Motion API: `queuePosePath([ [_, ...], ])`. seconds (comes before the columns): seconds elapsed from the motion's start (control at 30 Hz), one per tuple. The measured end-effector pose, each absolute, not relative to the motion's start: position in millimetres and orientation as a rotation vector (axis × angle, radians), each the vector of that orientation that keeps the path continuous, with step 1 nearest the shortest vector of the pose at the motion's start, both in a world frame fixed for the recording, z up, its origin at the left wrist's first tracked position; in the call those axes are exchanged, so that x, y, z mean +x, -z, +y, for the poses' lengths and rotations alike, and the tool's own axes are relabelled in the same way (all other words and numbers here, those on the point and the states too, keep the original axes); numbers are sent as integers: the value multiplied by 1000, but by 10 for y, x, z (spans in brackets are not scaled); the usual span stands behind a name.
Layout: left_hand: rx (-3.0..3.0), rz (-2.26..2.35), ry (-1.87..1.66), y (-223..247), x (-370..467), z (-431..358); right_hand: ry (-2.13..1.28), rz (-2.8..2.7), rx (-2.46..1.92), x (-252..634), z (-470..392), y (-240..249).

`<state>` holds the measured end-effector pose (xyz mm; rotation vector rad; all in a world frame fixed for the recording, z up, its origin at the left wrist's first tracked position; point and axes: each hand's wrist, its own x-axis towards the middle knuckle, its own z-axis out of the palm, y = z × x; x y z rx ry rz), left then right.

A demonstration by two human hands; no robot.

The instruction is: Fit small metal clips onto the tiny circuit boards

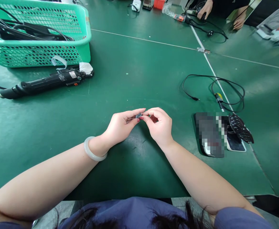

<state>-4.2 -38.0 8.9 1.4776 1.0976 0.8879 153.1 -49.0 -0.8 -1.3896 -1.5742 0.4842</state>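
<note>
Between my two hands, just above the green table (pixel 120 86), is a small dark grey part (pixel 138 115) with a silvery, speckled look; it is too small to name. My left hand (pixel 122 124) pinches it between thumb and fingers. From the other side, my right hand (pixel 159 124) meets it with thumb and forefinger pressed together at its right end. The fingertips of both hands nearly touch and cover much of the part. A pale bangle (pixel 91 151) circles my left wrist.
A green plastic basket (pixel 82 52) holding black cables stands at upper left. Before it lies a black electric screwdriver (pixel 51 79). Two phones (pixel 208 135), a black hair claw (pixel 241 127) and a coiled cable (pixel 242 92) lie at right. A co-worker's hands (pixel 205 9) are at the far side.
</note>
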Motion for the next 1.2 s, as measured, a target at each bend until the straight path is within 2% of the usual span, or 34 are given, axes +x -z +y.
queuePosePath([
  [0.23, 1248, 967, -948, -137, -21, -377, -486, -1557, -1390, 1538, -478, 13],
  [0.33, 1047, 991, -1079, -143, -26, -328, -472, -1585, -1398, 1575, -443, 33],
  [0.53, 795, 1084, -1296, -123, -54, -232, -327, -1902, -1476, 1598, -376, 107],
  [0.97, 743, 1118, -1259, -131, -13, -229, -266, -2132, -1519, 1475, -315, 94],
  [1.2, 751, 1118, -1258, -134, -7, -229, -270, -2241, -1336, 1459, -418, 97],
])
